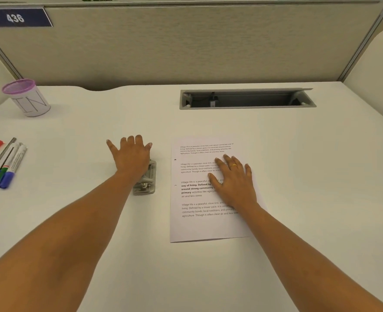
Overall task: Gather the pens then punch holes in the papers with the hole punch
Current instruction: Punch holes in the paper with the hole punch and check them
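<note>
The near part of the white desk point(298, 176) lies bare between and beside the two forearms, which reach in from the near edge and angle toward the middle. Wide bare surface also runs to the right of the paper point(199, 226), out to the desk's right edge.

The paper is a printed sheet lying flat at centre right, its near edge slightly raised at the left corner. Two small dark marks sit along its left margin. The right hand point(233, 179) lies palm down on the sheet's right half, fingers straight and spread, holding nothing and only pressing the paper. A ring point(233, 165) shows on one finger.

Just left of the paper, with a narrow strip of desk between, stands the grey metal hole punch point(146, 183). The left hand point(132, 154) rests flat on its far end, fingers extended and fanned apart, thumb out to the left, not curled round it.

Well to the left, at the desk's left edge, the pens point(3, 165) lie side by side in a loose bunch. Farther back on the left stands a white pen cup point(28, 97) with a purple mesh rim. At far right an open cable tray point(246, 99) is set into the desk. A beige partition point(186, 46) closes the far edge, bearing a blue sign point(17, 18) reading 436.
</note>
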Motion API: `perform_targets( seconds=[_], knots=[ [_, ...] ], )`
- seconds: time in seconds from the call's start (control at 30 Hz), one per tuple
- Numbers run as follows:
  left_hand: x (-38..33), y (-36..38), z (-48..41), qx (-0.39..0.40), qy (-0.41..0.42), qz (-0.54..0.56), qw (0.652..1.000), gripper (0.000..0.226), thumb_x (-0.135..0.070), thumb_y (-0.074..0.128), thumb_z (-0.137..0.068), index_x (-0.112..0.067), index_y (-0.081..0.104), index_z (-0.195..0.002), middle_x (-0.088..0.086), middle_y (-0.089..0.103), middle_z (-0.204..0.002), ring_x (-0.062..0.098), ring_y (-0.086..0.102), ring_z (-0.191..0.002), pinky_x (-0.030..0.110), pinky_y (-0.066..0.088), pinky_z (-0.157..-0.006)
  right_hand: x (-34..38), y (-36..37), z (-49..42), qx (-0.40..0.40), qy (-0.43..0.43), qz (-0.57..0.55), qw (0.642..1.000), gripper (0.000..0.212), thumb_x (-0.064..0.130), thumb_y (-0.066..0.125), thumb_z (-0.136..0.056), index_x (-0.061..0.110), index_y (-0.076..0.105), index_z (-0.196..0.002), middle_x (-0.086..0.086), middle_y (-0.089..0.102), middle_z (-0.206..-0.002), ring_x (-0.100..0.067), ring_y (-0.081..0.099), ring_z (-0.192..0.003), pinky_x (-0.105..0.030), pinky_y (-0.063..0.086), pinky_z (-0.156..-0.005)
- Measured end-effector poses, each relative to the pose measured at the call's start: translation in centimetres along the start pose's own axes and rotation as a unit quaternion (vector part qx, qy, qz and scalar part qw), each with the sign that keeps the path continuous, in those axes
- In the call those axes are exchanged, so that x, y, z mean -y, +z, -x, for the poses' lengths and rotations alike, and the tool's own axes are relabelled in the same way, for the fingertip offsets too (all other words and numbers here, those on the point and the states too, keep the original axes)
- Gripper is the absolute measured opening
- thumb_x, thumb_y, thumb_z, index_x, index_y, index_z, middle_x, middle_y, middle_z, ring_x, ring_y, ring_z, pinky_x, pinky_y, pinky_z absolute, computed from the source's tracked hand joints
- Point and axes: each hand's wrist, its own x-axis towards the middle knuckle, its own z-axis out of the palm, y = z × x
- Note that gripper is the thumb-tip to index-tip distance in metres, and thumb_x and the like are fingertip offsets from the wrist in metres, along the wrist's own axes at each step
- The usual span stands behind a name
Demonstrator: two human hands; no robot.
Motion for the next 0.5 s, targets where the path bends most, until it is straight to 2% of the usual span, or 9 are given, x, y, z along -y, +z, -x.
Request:
perform_targets(
  seconds=[0.1,0.17,0.23,0.37,0.5],
  knots=[
    [-1.3,-0.1,0.4,-0.012,0.040,0.000,0.999,0.044,-0.029,0.033,-0.099,-0.002,0.042,-0.132,0.018,0.049,-0.133,0.031,0.036,-0.133,0.056,0.005,-0.114,0.0,0.1,0.0,-0.004,-0.002,0.003,1.000,0.058,0.054,0.035,-0.091,0.029,0.030,-0.143,0.003,0.024,-0.155,-0.015,0.013,-0.144,-0.045,0.004,-0.117],
    [-2.8,-0.3,0.8,0.004,0.064,0.017,0.998,0.043,-0.029,0.034,-0.098,-0.002,0.042,-0.131,0.017,0.048,-0.133,0.030,0.038,-0.129,0.046,0.016,-0.113,0.0,0.1,-0.1,-0.004,-0.002,0.005,1.000,0.058,0.054,0.035,-0.091,0.029,0.030,-0.143,0.003,0.024,-0.155,-0.015,0.013,-0.144,-0.045,0.005,-0.117],
    [-4.6,-0.5,1.4,0.036,0.071,0.047,0.996,0.042,-0.030,0.038,-0.096,-0.002,0.044,-0.127,0.018,0.051,-0.128,0.032,0.045,-0.121,0.041,0.029,-0.103,0.0,0.2,-0.1,-0.007,-0.002,0.009,1.000,0.058,0.054,0.035,-0.091,0.029,0.030,-0.143,0.003,0.024,-0.155,-0.015,0.014,-0.144,-0.045,0.005,-0.117],
    [-7.1,-0.5,2.3,0.123,0.049,0.120,0.984,0.048,-0.032,0.047,-0.093,0.000,0.039,-0.128,0.019,0.046,-0.130,0.034,0.041,-0.122,0.042,0.035,-0.099,0.0,0.2,-0.1,-0.010,-0.002,0.010,1.000,0.058,0.054,0.035,-0.090,0.029,0.031,-0.142,0.002,0.025,-0.154,-0.015,0.014,-0.144,-0.046,0.006,-0.117],
    [-8.3,-1.2,1.8,0.186,-0.039,0.259,0.947,0.059,-0.029,0.057,-0.088,0.000,0.033,-0.134,0.021,0.037,-0.136,0.036,0.033,-0.128,0.039,0.031,-0.104,0.0,0.1,-0.1,-0.008,-0.002,0.007,1.000,0.058,0.054,0.035,-0.091,0.028,0.031,-0.142,0.002,0.025,-0.154,-0.016,0.014,-0.144,-0.046,0.006,-0.117]
  ],
)
